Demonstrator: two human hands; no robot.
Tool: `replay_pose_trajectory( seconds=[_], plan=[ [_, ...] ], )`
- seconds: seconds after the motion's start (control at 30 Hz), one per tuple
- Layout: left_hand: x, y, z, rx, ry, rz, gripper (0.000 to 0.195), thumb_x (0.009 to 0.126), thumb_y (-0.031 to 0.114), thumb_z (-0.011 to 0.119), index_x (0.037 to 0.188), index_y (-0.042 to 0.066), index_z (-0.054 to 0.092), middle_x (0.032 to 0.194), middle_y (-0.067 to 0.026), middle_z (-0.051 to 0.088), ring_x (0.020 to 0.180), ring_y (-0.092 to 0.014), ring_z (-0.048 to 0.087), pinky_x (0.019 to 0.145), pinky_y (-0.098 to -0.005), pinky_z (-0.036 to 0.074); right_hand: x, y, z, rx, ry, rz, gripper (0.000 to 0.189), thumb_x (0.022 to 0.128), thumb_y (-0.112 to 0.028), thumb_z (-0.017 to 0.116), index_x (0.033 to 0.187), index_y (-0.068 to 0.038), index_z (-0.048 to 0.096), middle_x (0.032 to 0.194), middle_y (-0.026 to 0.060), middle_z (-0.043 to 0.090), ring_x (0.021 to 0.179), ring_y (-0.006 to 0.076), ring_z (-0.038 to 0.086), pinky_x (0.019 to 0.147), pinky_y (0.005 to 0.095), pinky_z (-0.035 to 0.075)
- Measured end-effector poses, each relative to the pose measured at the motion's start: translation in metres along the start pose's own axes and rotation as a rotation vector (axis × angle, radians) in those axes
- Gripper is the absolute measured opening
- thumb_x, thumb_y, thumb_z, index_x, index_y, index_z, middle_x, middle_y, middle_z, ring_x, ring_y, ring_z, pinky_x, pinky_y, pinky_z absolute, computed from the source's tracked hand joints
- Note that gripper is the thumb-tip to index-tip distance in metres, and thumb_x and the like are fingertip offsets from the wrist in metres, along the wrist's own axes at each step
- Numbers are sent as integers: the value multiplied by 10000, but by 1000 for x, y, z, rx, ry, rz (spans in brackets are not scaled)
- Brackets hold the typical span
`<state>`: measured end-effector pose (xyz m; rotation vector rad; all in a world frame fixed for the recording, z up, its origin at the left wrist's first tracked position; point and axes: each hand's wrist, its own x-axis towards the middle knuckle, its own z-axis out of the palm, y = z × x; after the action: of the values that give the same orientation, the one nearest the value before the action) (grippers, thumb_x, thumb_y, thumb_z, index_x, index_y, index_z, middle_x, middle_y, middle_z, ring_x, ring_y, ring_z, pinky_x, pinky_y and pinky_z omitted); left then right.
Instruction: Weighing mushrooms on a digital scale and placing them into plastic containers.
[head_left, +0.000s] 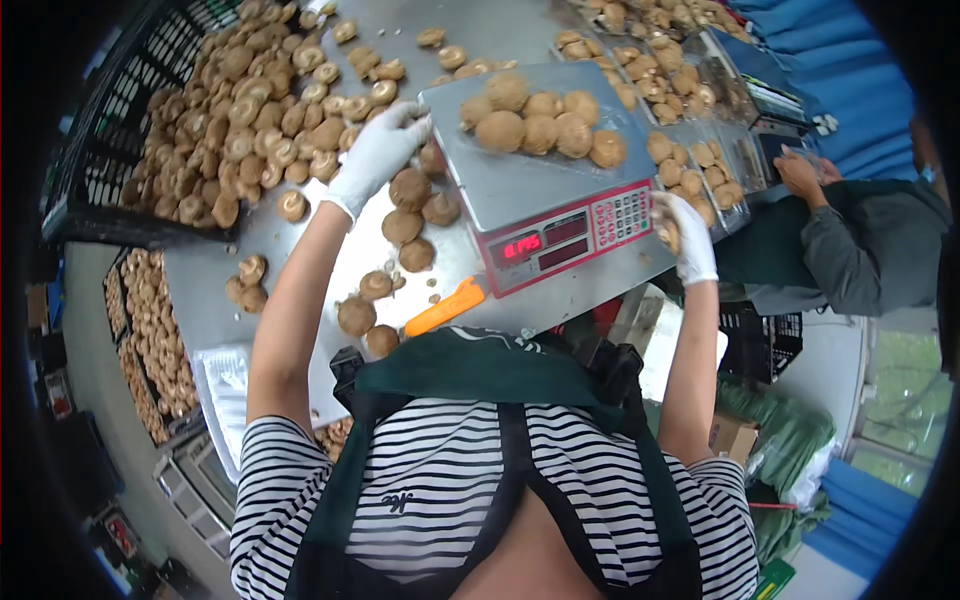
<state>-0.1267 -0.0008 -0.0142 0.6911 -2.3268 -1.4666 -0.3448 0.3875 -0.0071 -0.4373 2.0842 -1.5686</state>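
A digital scale with a steel pan (540, 191) and a red front panel stands on a metal table. Several brown mushrooms (540, 133) lie on the pan, apparently in a clear plastic tray. At the pan's left edge is my left hand (386, 150), white-gloved, its fingertips by the rim; whether it holds anything is unclear. My right hand (686, 232), also gloved, is beside the panel's right end with a mushroom (670, 234) in its fingers. Loose mushrooms (409, 190) lie left of the scale, and an orange-handled tool (445, 306) lies in front of it.
A black plastic crate (97, 157) on its side spills a heap of mushrooms (255, 112) at the left. Filled clear trays (701, 169) line the right, near a co-worker's hands (806, 176). Empty clear trays (225, 382) sit at the lower left table edge.
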Motion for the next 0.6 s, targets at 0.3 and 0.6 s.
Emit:
replay_pose_trajectory(
  seconds=[0.3, 0.6],
  plan=[
    [18, -10, 32, -187, -95, -10, 358, 909, 105, 484, 1240, 19, 590, 797, -27, 627, 660, -94, 576, 600, -243, 475, 46, -16, 34, -301, -206, -76, 258, 902, -213, 548, 977, 6, 660, 833, 86, 704, 774, 148, 637, 717, 296, 503],
    [26, 33, 51, -237, -9, -206, 287, 898, 12, 539, 1184, 9, 540, 713, 2, 527, 591, -76, 512, 536, -214, 423, 56, -6, 16, 144, -238, -5, 59, 915, -90, 583, 897, -34, 576, 751, 14, 601, 619, 60, 537, 527, 219, 431]
  ],
)
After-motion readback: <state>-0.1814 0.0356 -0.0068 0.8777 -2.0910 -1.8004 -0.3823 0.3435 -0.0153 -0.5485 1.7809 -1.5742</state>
